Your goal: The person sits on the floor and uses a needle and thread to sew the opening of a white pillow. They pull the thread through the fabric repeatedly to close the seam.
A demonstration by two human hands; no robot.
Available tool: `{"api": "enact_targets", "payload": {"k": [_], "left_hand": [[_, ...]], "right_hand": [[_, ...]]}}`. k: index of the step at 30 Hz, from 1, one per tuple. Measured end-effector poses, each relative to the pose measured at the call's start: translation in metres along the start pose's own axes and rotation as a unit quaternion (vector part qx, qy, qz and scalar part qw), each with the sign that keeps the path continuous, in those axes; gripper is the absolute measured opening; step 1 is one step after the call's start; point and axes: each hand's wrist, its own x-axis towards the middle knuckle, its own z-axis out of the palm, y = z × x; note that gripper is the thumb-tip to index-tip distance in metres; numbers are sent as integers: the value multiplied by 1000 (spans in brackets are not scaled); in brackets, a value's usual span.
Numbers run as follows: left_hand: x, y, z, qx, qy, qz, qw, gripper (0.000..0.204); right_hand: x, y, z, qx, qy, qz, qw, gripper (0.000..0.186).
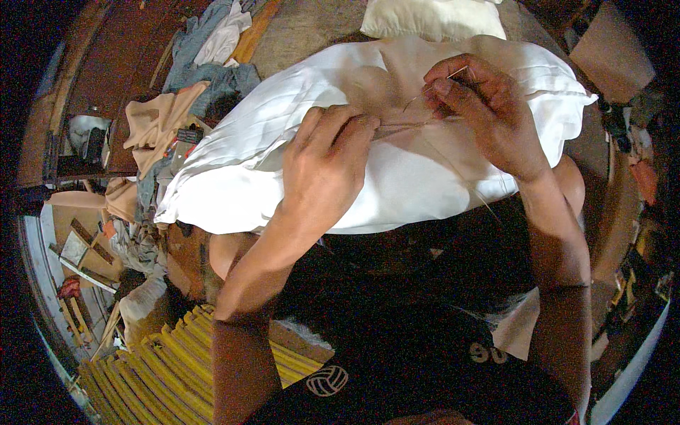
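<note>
A large white pillow (418, 177) lies across my lap, its cloth gathered into a ridge between my hands. My left hand (326, 152) is closed, its fingertips pinching the pillow's cloth at the left end of that ridge. At the right end, my right hand (482, 106) is closed with thumb and forefinger pressed together on a thin sewing needle (459, 72), whose tip stands above the forefinger. Fine thread (412, 103) shows below the right fingertips, near the cloth. Shadows of both hands fall over the pillow.
Another cream pillow (432, 20) lies at the far side. Crumpled clothes, including a tan cloth (159, 124) and blue-grey fabric (219, 78), are heaped at the far left. Yellow ridged slats (166, 368) lie at the lower left. A cardboard piece (613, 53) leans at the far right.
</note>
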Motion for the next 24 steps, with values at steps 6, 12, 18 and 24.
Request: {"api": "enact_targets", "payload": {"k": [6, 12, 18, 24], "left_hand": [[3, -2, 1, -9, 40, 30, 999, 19], [-1, 2, -1, -35, 38, 21, 998, 21], [2, 3, 0, -53, 29, 11, 998, 18], [2, 1, 2, -45, 42, 20, 998, 17]], "right_hand": [[1, 2, -1, 64, -7, 11, 998, 17], [-1, 4, 3, 36, -12, -21, 999, 15], [-3, 3, 8, 71, -22, -14, 997, 15], [-2, 3, 8, 62, -31, -29, 997, 15]]}}
